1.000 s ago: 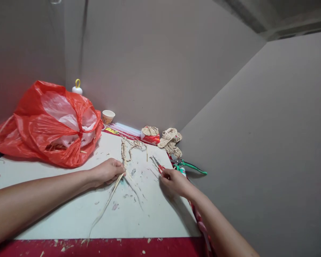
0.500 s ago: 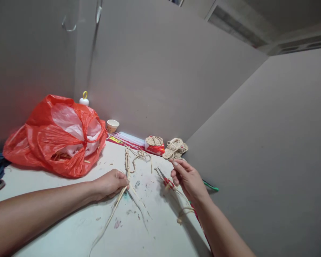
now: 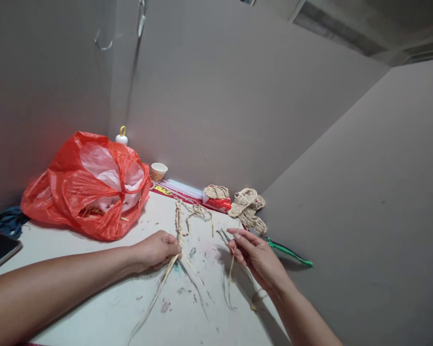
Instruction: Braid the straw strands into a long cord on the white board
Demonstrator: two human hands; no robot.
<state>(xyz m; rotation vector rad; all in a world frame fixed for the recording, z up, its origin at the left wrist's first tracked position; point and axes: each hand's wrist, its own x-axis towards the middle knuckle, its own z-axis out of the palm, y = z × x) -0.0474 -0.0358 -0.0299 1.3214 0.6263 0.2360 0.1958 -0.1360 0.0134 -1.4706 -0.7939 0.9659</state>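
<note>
On the tabletop (image 3: 111,312), my left hand (image 3: 159,251) pinches a fibre cord (image 3: 178,220) and my right hand (image 3: 254,252), nearer the right edge, a strand (image 3: 231,269), apparently mid-sorting, calling next for a steady hold.

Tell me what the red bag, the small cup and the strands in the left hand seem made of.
Red bag: thin, glossy plastic film, judging by its sharp creases and highlights. Small cup: probably smooth paper, pale inside with patterned outside, though plastic is possible. Strands in the left hand: likely dried plant fibre, such as raffia, matte and pale tan, with thin, uneven lengths.
</note>
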